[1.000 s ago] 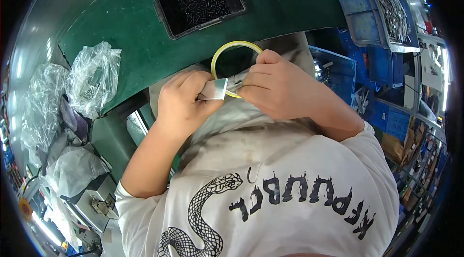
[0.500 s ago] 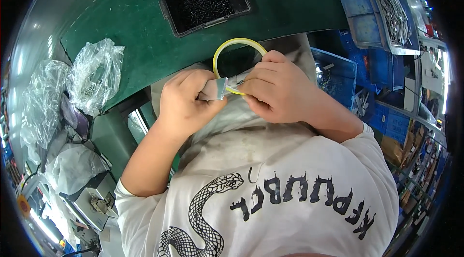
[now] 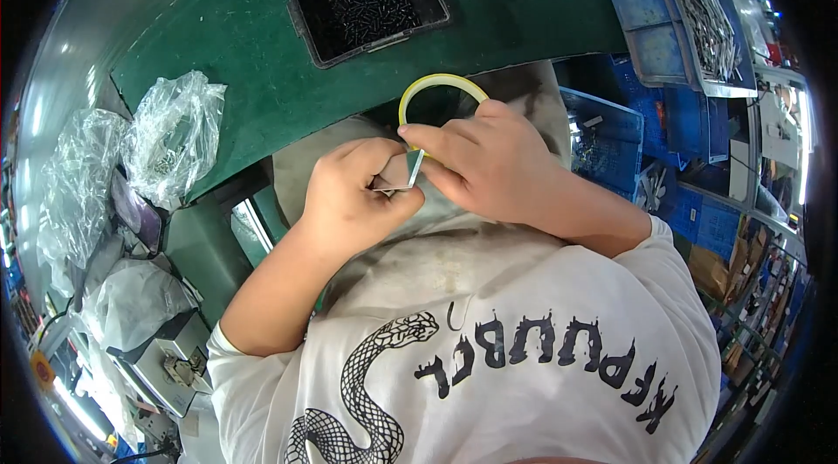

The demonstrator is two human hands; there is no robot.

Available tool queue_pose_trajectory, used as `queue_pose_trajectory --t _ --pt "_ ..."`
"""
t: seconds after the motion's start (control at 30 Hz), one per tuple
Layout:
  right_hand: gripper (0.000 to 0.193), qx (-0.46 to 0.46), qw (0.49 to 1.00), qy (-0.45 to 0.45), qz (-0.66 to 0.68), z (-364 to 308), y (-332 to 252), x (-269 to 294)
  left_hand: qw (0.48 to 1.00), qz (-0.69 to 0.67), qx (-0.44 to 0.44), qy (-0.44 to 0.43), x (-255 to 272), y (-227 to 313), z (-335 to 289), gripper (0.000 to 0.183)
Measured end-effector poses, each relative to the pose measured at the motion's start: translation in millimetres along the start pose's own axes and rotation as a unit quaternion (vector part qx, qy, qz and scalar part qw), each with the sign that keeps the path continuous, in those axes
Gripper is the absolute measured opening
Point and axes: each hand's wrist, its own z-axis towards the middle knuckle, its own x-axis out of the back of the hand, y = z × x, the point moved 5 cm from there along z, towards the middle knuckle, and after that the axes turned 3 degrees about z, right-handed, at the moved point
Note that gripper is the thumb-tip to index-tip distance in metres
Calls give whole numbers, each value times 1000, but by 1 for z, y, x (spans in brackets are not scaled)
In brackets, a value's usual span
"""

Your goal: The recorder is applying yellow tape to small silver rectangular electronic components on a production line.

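My left hand (image 3: 349, 193) is closed around a flat, shiny grey piece (image 3: 395, 172), with one corner and a bright edge sticking out past the fingers. I cannot make out what kind of part it is. A roll of yellow tape with a pale inner ring (image 3: 443, 80) hangs from my right hand (image 3: 506, 158), which partly covers its lower side. The right thumb and index finger reach the grey piece's bright edge, pressing at its upper corner. Both hands meet above my lap, just in front of the green table.
On the green table (image 3: 244, 27), a black bin (image 3: 375, 47) holds many small black parts. Crumpled clear plastic bags (image 3: 179, 128) lie at the left. Blue trays (image 3: 650, 36) with metal strips stand at the right, above a blue crate (image 3: 602, 128).
My right fingers have moved left onto the grey piece's edge. The tape roll has shifted slightly right and down. My left hand has moved a little right, and the piece is tilted more.
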Motion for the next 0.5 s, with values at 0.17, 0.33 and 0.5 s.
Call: queue_pose_trajectory --t 0.17,0.33,0.5 --pt "24 21 999 -36 -12 -1 0 -6 1000 -4 -10 -4 -1 0 -2 25" --pt "15 -16 998 -59 17 -4 10 -11 999 -37 -1 4 -1 0 -1 19" --pt "10 -55 992 2 109 0 18 3 971 -233 56 -4 1 -12 0 23"
